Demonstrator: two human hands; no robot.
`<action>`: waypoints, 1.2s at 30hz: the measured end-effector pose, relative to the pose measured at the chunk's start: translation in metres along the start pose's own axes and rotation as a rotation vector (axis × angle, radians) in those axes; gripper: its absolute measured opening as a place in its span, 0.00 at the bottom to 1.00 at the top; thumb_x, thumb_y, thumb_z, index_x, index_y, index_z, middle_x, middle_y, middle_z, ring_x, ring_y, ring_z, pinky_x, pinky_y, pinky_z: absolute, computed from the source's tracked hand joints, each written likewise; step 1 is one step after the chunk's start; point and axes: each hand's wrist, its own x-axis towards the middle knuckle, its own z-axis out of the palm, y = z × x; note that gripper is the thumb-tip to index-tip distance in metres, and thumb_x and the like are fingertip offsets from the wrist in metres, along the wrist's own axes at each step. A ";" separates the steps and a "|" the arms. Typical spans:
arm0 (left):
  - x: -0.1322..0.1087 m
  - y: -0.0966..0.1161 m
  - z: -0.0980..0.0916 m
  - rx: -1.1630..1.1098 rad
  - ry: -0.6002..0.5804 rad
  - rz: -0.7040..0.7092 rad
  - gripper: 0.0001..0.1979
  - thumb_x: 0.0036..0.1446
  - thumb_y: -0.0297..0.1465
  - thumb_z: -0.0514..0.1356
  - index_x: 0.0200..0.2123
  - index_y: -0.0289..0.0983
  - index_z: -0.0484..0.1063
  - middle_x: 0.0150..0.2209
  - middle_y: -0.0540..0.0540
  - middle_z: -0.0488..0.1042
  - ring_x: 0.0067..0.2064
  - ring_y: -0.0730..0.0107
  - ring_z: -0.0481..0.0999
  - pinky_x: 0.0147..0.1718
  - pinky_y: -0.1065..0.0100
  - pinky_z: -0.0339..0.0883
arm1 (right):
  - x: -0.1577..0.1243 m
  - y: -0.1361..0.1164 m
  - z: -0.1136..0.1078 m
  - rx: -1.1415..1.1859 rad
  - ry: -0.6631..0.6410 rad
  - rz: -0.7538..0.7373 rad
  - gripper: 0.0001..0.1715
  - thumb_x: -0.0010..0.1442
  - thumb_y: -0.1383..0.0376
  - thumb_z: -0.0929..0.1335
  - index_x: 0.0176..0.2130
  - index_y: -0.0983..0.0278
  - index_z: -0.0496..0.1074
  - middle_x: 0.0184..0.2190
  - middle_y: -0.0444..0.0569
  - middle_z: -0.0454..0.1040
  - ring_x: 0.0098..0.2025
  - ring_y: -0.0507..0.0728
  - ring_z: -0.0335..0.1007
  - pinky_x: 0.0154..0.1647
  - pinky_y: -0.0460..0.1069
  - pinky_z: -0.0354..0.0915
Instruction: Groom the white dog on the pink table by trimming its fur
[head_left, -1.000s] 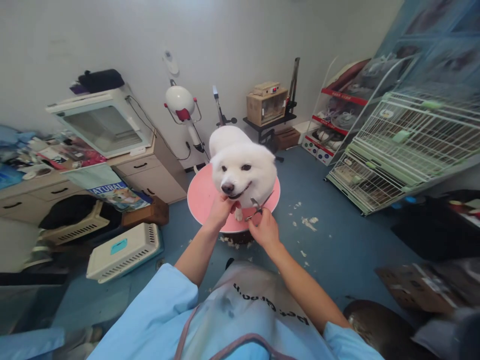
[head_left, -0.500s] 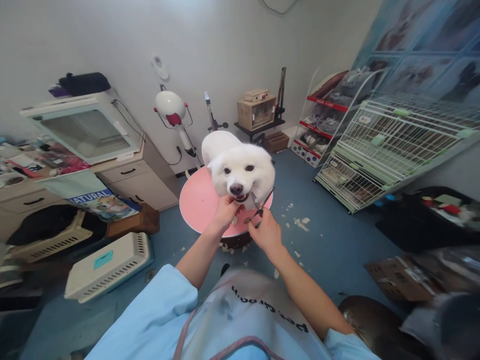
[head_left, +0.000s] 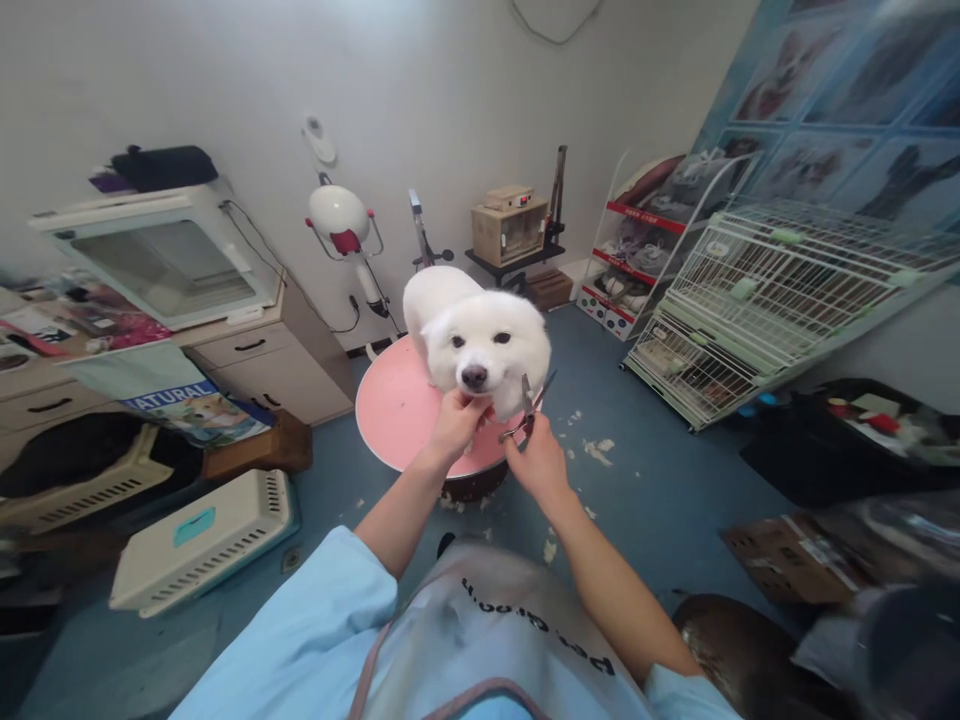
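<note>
A fluffy white dog [head_left: 517, 345] stands on a round pink table [head_left: 390, 400] and faces me. Under its chin, my left hand [head_left: 457, 422] is closed on the dog's muzzle or chin fur; the fingertips are partly hidden. My right hand [head_left: 538, 458] grips a pair of scissors [head_left: 528, 408] by the handles. Their blades are spread apart and point upward beside the dog's cheek, at the right of its face.
Tufts of cut fur [head_left: 600, 450] lie on the blue floor. A pet carrier [head_left: 202, 545] sits at the left, below a cabinet [head_left: 251, 345]. A wire cage [head_left: 720, 320] and a shelf rack [head_left: 637, 250] stand at the right. Behind the dog is a white dryer [head_left: 339, 215].
The dog's mouth, open before, now looks closed. My right hand and the scissors have shifted slightly right, away from the muzzle, with the blades spread wider. The view has tilted a little.
</note>
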 end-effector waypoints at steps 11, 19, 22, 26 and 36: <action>-0.034 -0.106 -0.029 0.308 -0.238 -0.097 0.14 0.48 0.39 0.63 0.26 0.32 0.76 0.23 0.47 0.73 0.25 0.74 0.66 0.25 0.71 0.57 | -0.059 0.071 0.054 0.033 -0.150 -0.059 0.25 0.57 0.56 0.66 0.50 0.64 0.63 0.42 0.55 0.74 0.43 0.61 0.73 0.43 0.53 0.66; -0.025 -0.151 -0.051 0.471 -0.334 -0.274 0.14 0.46 0.39 0.61 0.20 0.33 0.74 0.19 0.49 0.69 0.24 0.73 0.65 0.26 0.71 0.56 | -0.106 0.048 0.045 -0.420 -0.269 0.001 0.27 0.57 0.56 0.66 0.54 0.63 0.66 0.44 0.56 0.71 0.46 0.64 0.68 0.50 0.55 0.57; -0.018 -0.158 -0.044 0.371 -0.331 -0.300 0.14 0.46 0.40 0.61 0.25 0.33 0.77 0.27 0.45 0.76 0.32 0.67 0.72 0.33 0.69 0.63 | -0.121 0.042 0.030 -0.479 -0.291 0.082 0.28 0.56 0.54 0.67 0.53 0.62 0.68 0.43 0.56 0.71 0.46 0.64 0.66 0.51 0.56 0.55; -0.029 -0.168 -0.024 0.483 -0.774 -0.298 0.13 0.42 0.40 0.66 0.26 0.35 0.78 0.28 0.45 0.77 0.33 0.66 0.73 0.33 0.70 0.62 | -0.149 0.040 0.015 -0.518 -0.281 0.212 0.28 0.55 0.56 0.67 0.53 0.64 0.68 0.44 0.59 0.71 0.47 0.65 0.65 0.51 0.56 0.53; -0.027 -0.230 0.012 0.823 -0.631 -0.177 0.16 0.52 0.42 0.57 0.23 0.35 0.71 0.27 0.44 0.74 0.37 0.62 0.74 0.41 0.66 0.66 | -0.258 0.140 -0.010 -0.235 -0.272 0.860 0.19 0.53 0.68 0.68 0.46 0.62 0.73 0.41 0.51 0.77 0.43 0.57 0.73 0.44 0.48 0.62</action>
